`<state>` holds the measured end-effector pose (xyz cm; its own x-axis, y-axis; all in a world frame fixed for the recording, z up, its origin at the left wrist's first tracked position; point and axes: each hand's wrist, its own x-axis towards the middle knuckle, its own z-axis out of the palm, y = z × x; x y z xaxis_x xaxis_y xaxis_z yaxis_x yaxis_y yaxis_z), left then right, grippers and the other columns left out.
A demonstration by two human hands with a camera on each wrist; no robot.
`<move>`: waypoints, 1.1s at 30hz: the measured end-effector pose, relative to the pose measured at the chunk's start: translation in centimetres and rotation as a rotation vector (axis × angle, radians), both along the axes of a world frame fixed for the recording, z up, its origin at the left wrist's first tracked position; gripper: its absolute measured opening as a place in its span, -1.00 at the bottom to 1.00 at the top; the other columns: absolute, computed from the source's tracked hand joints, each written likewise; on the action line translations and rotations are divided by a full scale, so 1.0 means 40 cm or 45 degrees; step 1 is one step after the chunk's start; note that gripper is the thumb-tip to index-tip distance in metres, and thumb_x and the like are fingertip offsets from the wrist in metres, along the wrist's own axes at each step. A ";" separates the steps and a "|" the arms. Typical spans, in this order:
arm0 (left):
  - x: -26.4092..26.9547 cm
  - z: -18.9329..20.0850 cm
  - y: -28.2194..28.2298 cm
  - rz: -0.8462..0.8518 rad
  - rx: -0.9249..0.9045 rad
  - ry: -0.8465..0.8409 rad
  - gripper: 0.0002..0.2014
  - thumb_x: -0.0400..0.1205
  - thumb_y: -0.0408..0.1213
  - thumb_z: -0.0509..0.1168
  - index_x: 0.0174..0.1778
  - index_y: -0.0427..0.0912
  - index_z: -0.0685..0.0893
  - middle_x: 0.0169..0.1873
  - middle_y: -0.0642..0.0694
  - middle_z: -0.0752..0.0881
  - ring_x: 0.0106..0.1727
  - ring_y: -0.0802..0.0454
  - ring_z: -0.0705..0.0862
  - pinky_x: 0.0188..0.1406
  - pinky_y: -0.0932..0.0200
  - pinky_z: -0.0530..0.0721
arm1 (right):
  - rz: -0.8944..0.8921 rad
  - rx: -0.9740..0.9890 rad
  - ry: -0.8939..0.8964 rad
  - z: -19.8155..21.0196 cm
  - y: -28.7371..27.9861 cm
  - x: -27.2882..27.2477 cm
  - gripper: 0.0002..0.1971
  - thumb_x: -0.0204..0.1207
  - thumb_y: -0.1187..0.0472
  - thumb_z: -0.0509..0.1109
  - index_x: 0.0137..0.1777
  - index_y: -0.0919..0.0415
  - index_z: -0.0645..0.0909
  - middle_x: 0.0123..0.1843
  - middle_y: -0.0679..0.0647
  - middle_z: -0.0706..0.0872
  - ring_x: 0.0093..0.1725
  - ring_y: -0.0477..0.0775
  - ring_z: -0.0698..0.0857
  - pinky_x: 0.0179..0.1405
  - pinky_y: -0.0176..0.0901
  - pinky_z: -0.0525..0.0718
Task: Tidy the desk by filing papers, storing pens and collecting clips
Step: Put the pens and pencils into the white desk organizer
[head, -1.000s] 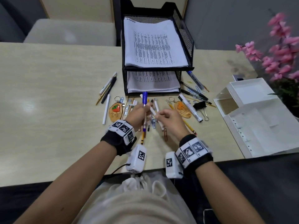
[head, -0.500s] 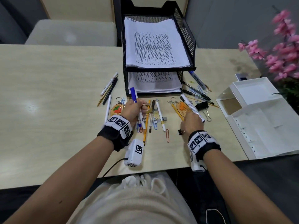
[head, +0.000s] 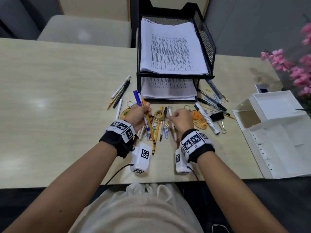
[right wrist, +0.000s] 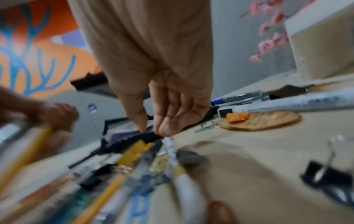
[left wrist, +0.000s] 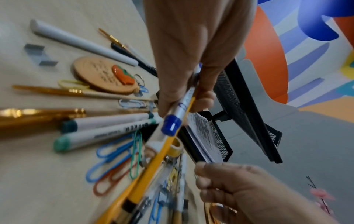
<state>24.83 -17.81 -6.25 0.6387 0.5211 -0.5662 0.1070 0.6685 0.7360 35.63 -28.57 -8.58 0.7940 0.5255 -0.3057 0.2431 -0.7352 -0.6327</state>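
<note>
Left hand [head: 137,115] sits just in front of the paper tray [head: 208,47], left of its front corner, raised off the desk [head: 58,98]. Fingers curled round two items held together: a blue-capped marker [head: 138,100] and a yellow pencil [head: 152,135]. The marker's blue cap points up toward the tray; the pencil runs down past the wrist, its dark end near the wrist camera. The left wrist view confirms it: fingers [left wrist: 172,97] wrapped over both shafts, thumb pressed on the other side.

Right hand [head: 180,119] is in front of the tray's right half, back of hand up, wrist bent down toward the desk. Thumb and fingertips [right wrist: 164,128] are drawn together in a pinch over the near end of a white pen [head: 170,115] in the pile. Blur in the right wrist view; cannot tell whether the pinch actually grips the pen or only touches it.

Papers [head: 171,49] lie stacked in both tray levels. Loose pens, a tape roll [head: 159,114] and coloured paper clips [left wrist: 114,160] lie between the hands, in front of the tray. A black binder clip [head: 217,116] and a white marker [head: 207,120] lie right of the right hand. A white box [head: 276,105] stands further right of the tray, well apart.
</note>
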 end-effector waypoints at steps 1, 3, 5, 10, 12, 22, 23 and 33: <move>-0.004 0.001 0.007 0.003 0.035 0.022 -0.75 0.73 -0.36 0.07 -0.29 -0.14 0.44 -0.55 0.03 0.48 -0.60 0.20 0.47 -0.46 0.31 0.51 | 0.025 -0.129 -0.103 -0.014 0.009 0.015 -0.81 0.46 0.24 0.45 -0.28 0.36 0.63 -0.21 0.29 0.73 -0.14 0.23 0.71 -0.08 -0.06 0.69; -0.007 0.002 0.013 -0.009 0.089 0.060 -0.76 0.73 -0.37 0.09 -0.28 -0.16 0.47 -0.56 0.03 0.46 -0.66 0.24 0.43 -0.60 0.41 0.44 | 0.080 -0.319 -0.165 -0.032 0.019 0.025 -0.83 0.45 0.21 0.45 -0.21 0.35 0.65 -0.13 0.29 0.75 -0.07 0.24 0.73 -0.07 -0.05 0.71; -0.008 0.004 0.013 -0.053 0.152 0.132 -0.74 0.73 -0.33 0.09 -0.29 -0.17 0.49 -0.54 0.02 0.47 -0.66 0.25 0.42 -0.63 0.44 0.43 | 0.053 -0.343 -0.140 -0.042 0.025 0.026 -0.82 0.44 0.18 0.45 -0.28 0.29 0.63 -0.19 0.27 0.72 -0.11 0.22 0.71 -0.12 -0.07 0.68; 0.033 0.021 -0.020 -0.114 0.302 0.249 -0.64 0.73 -0.20 0.10 -0.40 -0.20 0.47 -0.54 -0.07 0.53 -0.47 0.05 0.49 -0.38 0.24 0.50 | -0.277 0.307 0.243 0.033 -0.002 0.053 -0.78 0.58 0.30 0.27 -0.31 0.17 0.46 -0.18 0.19 0.67 -0.22 0.15 0.69 -0.30 -0.07 0.67; 0.073 0.034 -0.046 -0.203 0.464 0.309 -0.59 0.72 -0.15 0.10 -0.46 -0.16 0.47 -0.52 -0.08 0.56 -0.48 0.03 0.56 -0.38 0.23 0.52 | -0.366 0.568 0.408 0.093 -0.042 0.070 -0.80 0.66 0.26 0.15 -0.23 0.12 0.38 -0.24 0.16 0.62 -0.33 0.08 0.64 -0.29 -0.06 0.65; 0.364 0.189 -0.312 -0.813 0.936 0.072 -0.70 0.67 -0.19 0.22 -0.41 -0.06 0.56 -0.49 0.03 0.64 -0.43 0.19 0.57 -0.28 0.21 0.51 | -0.452 0.346 -0.064 0.239 -0.487 0.229 -0.76 0.51 0.42 0.27 0.03 0.22 0.72 -0.26 0.03 0.69 -0.35 -0.05 0.57 -0.25 -0.24 0.54; 0.402 0.207 -0.357 -0.826 0.947 0.024 -0.74 0.64 -0.23 0.27 -0.40 -0.08 0.60 -0.46 -0.02 0.67 -0.41 0.15 0.60 -0.23 0.19 0.57 | -0.525 0.358 -0.105 0.261 -0.545 0.248 -0.77 0.48 0.45 0.29 -0.02 0.25 0.74 -0.31 0.01 0.68 -0.39 -0.04 0.57 -0.28 -0.23 0.56; 0.713 0.241 -0.723 -0.847 1.169 -0.068 -0.76 0.52 -0.25 0.40 -0.22 -0.43 0.72 -0.27 -0.37 0.76 -0.11 -0.31 0.75 -0.01 -0.14 0.71 | -0.741 0.202 -0.498 0.271 -0.790 0.465 -0.88 0.57 0.35 0.22 0.00 0.28 0.59 0.08 0.35 0.67 0.06 0.23 0.62 -0.16 -0.36 0.39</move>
<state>53.35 -46.72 3.41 0.9557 0.2734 -0.1090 0.1934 -0.3042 0.9328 54.22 -60.16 2.25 0.9946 -0.0017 0.1036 0.0706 -0.7209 -0.6894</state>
